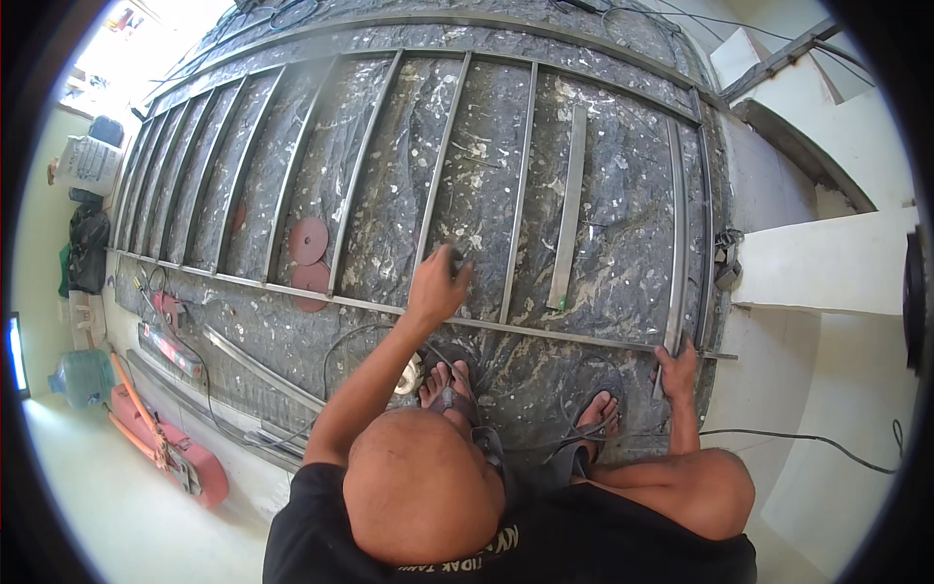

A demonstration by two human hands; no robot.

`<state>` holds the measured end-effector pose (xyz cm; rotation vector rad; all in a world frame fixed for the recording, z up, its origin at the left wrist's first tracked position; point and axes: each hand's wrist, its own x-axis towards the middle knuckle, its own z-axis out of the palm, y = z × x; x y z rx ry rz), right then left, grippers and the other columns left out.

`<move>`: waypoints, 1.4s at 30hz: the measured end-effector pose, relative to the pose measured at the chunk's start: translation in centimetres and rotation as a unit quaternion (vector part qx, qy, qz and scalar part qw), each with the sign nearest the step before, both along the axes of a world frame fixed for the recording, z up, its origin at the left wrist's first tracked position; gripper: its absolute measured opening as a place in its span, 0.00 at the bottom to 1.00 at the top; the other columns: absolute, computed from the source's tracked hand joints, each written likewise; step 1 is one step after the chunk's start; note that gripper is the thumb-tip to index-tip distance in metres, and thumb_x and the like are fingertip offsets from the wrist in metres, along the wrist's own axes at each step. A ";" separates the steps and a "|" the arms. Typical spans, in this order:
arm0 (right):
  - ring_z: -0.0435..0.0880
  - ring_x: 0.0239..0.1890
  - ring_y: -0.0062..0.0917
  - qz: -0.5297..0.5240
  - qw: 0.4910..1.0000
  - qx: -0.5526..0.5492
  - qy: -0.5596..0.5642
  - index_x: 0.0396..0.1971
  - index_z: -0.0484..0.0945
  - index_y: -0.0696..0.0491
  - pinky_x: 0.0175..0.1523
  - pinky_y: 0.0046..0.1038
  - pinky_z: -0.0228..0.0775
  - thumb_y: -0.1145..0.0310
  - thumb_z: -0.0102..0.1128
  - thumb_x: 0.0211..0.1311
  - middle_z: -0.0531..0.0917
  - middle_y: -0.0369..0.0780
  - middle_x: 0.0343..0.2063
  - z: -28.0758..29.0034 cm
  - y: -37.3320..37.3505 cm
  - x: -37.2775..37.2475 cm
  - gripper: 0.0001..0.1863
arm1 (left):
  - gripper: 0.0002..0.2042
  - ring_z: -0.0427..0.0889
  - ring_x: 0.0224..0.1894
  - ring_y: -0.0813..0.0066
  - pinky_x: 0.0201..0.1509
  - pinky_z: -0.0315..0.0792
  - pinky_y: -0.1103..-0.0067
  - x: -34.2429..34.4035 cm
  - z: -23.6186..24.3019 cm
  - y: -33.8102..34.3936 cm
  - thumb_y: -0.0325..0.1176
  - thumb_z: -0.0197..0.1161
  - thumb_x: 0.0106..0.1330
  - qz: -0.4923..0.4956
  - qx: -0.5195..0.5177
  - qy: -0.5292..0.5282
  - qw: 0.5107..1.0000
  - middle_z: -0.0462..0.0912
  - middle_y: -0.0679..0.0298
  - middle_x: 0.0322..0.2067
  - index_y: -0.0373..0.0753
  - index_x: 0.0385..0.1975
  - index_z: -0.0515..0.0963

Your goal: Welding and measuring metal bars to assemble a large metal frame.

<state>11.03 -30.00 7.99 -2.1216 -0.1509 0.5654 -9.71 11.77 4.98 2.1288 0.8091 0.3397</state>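
Observation:
My left hand [438,285] is raised over the near rail of a welded metal frame [528,175] with several crossbars. Its fingers are curled around something small and dark that I cannot make out. At the right, my right hand [676,368] grips the near end of a loose metal bar [678,243]. That bar lies lengthwise just inside the frame's right end. Between the two hands, a flat metal strip [569,209] rests within the frame, parallel to the crossbars.
Two reddish discs [309,240] lie at the frame's near side. A red chop saw or toolbox-like case [199,472] with orange handles stands lower left, near a water jug [83,378]. Cables cross the paint-spotted sheet [379,195]. White steps [817,263] border the right.

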 end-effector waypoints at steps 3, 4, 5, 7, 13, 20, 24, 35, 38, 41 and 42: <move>0.81 0.38 0.30 0.025 0.994 -0.062 -0.084 0.50 0.72 0.63 0.46 0.30 0.73 0.69 0.66 0.53 0.81 0.44 0.38 -0.7 -3.9 -0.1 0.25 | 0.12 0.80 0.29 0.49 0.34 0.73 0.62 -3.9 1.1 -1.2 0.33 0.65 0.61 0.030 -0.013 -0.026 0.999 0.79 0.51 0.29 0.33 0.37 0.74; 0.81 0.43 0.33 0.052 0.981 -0.101 -0.158 0.51 0.72 0.64 0.52 0.31 0.71 0.67 0.67 0.51 0.81 0.46 0.41 -0.9 -4.4 -0.3 0.27 | 0.12 0.80 0.29 0.49 0.34 0.73 0.62 -5.2 1.0 -1.7 0.33 0.65 0.61 0.032 -0.014 -0.027 0.999 0.79 0.51 0.29 0.33 0.37 0.74; 0.81 0.43 0.33 0.053 0.981 -0.101 -0.159 0.51 0.72 0.64 0.52 0.31 0.71 0.67 0.67 0.51 0.81 0.46 0.41 -1.0 -4.8 -0.4 0.27 | 0.12 0.79 0.31 0.51 0.36 0.72 0.63 -6.5 1.0 -2.2 0.34 0.65 0.60 0.043 -0.009 -0.027 0.999 0.79 0.52 0.30 0.34 0.38 0.74; 0.80 0.47 0.33 0.038 0.984 -0.124 -0.124 0.52 0.72 0.66 0.57 0.31 0.68 0.66 0.67 0.50 0.82 0.47 0.44 -0.7 -5.1 -0.6 0.30 | 0.12 0.79 0.33 0.52 0.37 0.72 0.63 -9.1 1.3 -3.4 0.34 0.66 0.60 0.054 -0.005 -0.028 0.998 0.78 0.52 0.31 0.35 0.38 0.74; 0.81 0.46 0.45 0.071 0.954 -0.280 -0.083 0.50 0.75 0.61 0.55 0.36 0.70 0.64 0.67 0.51 0.82 0.53 0.42 -1.2 -5.9 0.9 0.26 | 0.16 0.71 0.52 0.52 0.54 0.65 0.59 -16.5 0.7 -7.4 0.37 0.67 0.57 -0.027 0.075 0.068 0.994 0.75 0.53 0.45 0.38 0.41 0.74; 0.67 0.62 0.52 0.100 0.885 -0.414 -0.190 0.70 0.51 0.57 0.62 0.47 0.65 0.54 0.67 0.55 0.61 0.55 0.66 -4.7 -8.2 -0.7 0.48 | 0.26 0.59 0.65 0.44 0.69 0.53 0.54 -20.2 -3.1 -8.0 0.41 0.60 0.60 -0.077 0.151 0.109 0.980 0.62 0.45 0.61 0.44 0.60 0.68; 0.74 0.53 0.50 0.283 0.882 -0.291 -0.241 0.52 0.72 0.56 0.57 0.42 0.70 0.62 0.69 0.50 0.73 0.53 0.52 -0.1 -0.8 -9.0 0.29 | 0.30 0.62 0.63 0.43 0.66 0.57 0.56 -19.2 -0.9 -6.4 0.44 0.62 0.60 -0.101 0.071 0.130 0.984 0.62 0.44 0.61 0.47 0.64 0.66; 0.77 0.48 0.47 0.297 0.887 -0.321 -0.147 0.46 0.77 0.55 0.49 0.38 0.74 0.67 0.68 0.49 0.76 0.49 0.46 9.6 -0.9 -8.2 0.22 | 0.19 0.73 0.47 0.47 0.52 0.67 0.60 -14.5 2.7 -2.9 0.39 0.71 0.54 -0.089 -0.095 0.057 0.990 0.76 0.47 0.42 0.38 0.43 0.76; 0.77 0.46 0.46 0.370 0.843 -0.389 0.015 0.48 0.77 0.53 0.47 0.40 0.74 0.66 0.68 0.49 0.76 0.48 0.44 12.9 -0.1 -6.1 0.24 | 0.17 0.76 0.38 0.44 0.43 0.70 0.58 -13.5 -2.6 -3.8 0.41 0.66 0.55 -0.196 -0.106 -0.066 0.973 0.77 0.47 0.35 0.36 0.39 0.76; 0.80 0.43 0.44 0.428 0.822 -0.355 -0.121 0.49 0.78 0.52 0.48 0.38 0.74 0.65 0.69 0.49 0.79 0.49 0.41 13.3 -0.1 -8.0 0.24 | 0.17 0.77 0.36 0.42 0.41 0.71 0.57 -12.4 -3.6 -4.6 0.41 0.64 0.54 -0.262 -0.148 -0.131 0.945 0.78 0.46 0.34 0.36 0.38 0.77; 0.80 0.43 0.44 0.426 0.823 -0.358 -0.119 0.49 0.78 0.52 0.48 0.38 0.74 0.65 0.69 0.49 0.79 0.49 0.41 12.9 0.2 -9.1 0.24 | 0.17 0.77 0.36 0.42 0.41 0.71 0.57 -12.5 -3.8 -4.7 0.42 0.64 0.54 -0.270 -0.152 -0.134 0.941 0.78 0.46 0.34 0.36 0.37 0.77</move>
